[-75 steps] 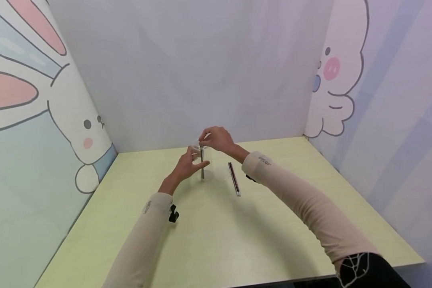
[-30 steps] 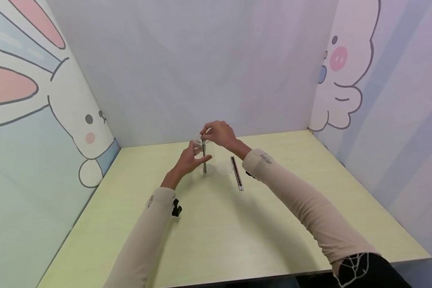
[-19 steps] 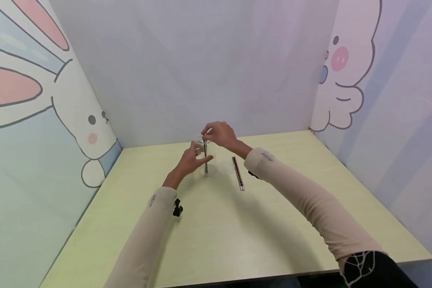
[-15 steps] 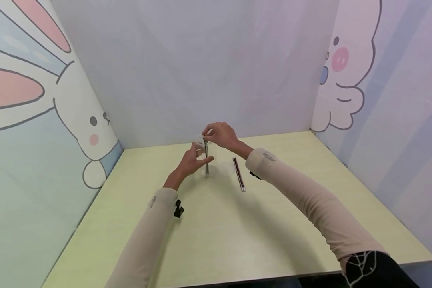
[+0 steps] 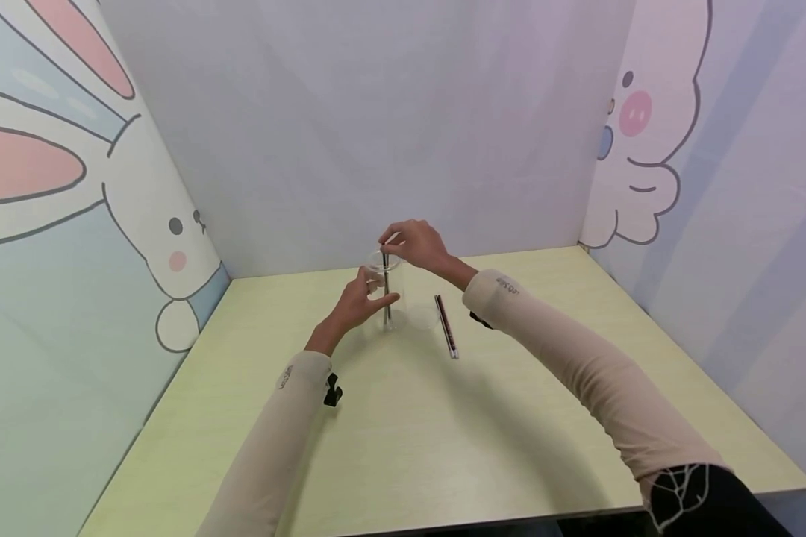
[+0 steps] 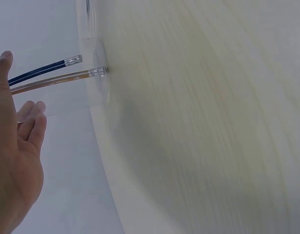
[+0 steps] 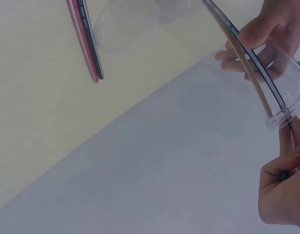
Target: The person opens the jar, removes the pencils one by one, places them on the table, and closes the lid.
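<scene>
My left hand (image 5: 356,304) grips the side of a tall clear plastic jar (image 5: 395,280), which stands upright on the table. Inside it, in the left wrist view, are a dark blue pencil (image 6: 42,71) and a yellow-brown pencil (image 6: 54,83), both with silver ends. The yellow-brown one's end reaches the jar's base; the dark one's end sits higher. At the jar's mouth my right hand (image 5: 418,245) pinches the upper end of the dark pencil, which sticks out past the rim in the right wrist view. The right fingertips are partly hidden there.
Right of the jar, two pencils (image 5: 446,327), one reddish and one black, lie side by side on the table (image 5: 389,432). A round clear lid (image 7: 126,25) lies flat between them and the jar. A wall (image 5: 349,134) rises behind the table.
My right hand has risen slightly at the jar's mouth, and the dark pencil has come up with it. My left hand stays on the jar. The head view has shifted a little.
</scene>
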